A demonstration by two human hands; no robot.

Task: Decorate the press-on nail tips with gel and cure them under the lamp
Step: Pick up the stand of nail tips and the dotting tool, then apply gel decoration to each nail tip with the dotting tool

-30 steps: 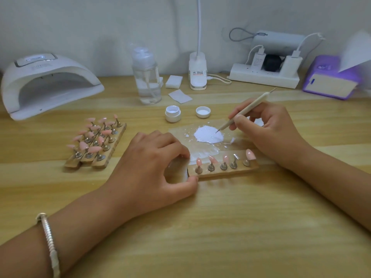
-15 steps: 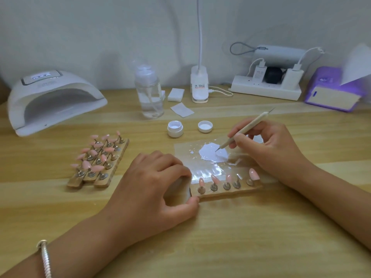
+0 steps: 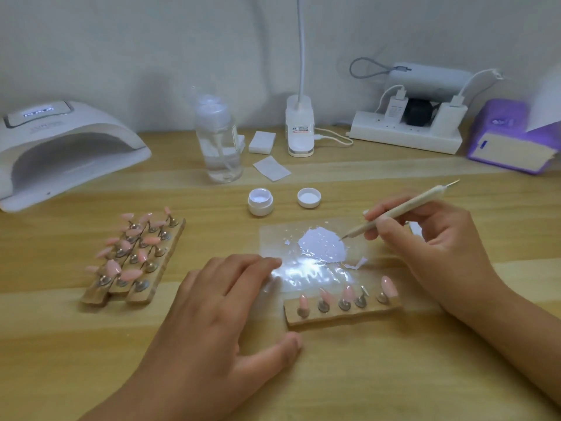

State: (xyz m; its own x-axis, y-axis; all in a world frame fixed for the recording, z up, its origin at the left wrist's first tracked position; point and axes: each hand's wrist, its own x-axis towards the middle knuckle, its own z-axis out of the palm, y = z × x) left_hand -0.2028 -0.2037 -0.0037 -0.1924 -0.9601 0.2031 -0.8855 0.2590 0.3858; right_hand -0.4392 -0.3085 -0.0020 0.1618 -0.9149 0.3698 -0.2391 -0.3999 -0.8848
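Note:
A wooden strip (image 3: 343,314) carrying several pink nail tips on metal stands lies at the near edge of a clear mat (image 3: 273,235). A patch of white gel (image 3: 321,244) is spread on the mat. My right hand (image 3: 437,247) grips a dotting pen (image 3: 403,208) whose tip touches the gel's right edge. My left hand (image 3: 224,308) rests on the table with relaxed fingers, fingertips on the mat's left side and thumb by the strip's front left corner. The white curing lamp (image 3: 60,153) stands at the far left with its display lit.
Three more wooden strips of pink tips (image 3: 133,262) lie left of the mat. Behind it stand an open gel jar (image 3: 260,202), its lid (image 3: 309,197), a clear pump bottle (image 3: 218,147), wipes (image 3: 271,168), a desk lamp base (image 3: 300,129), a power strip (image 3: 406,132) and a purple tissue box (image 3: 513,141).
My left hand's fingers have uncurled from the strip's left end and now lie flatter on the mat. The pen tip has stayed at the gel. My head view has tilted slightly.

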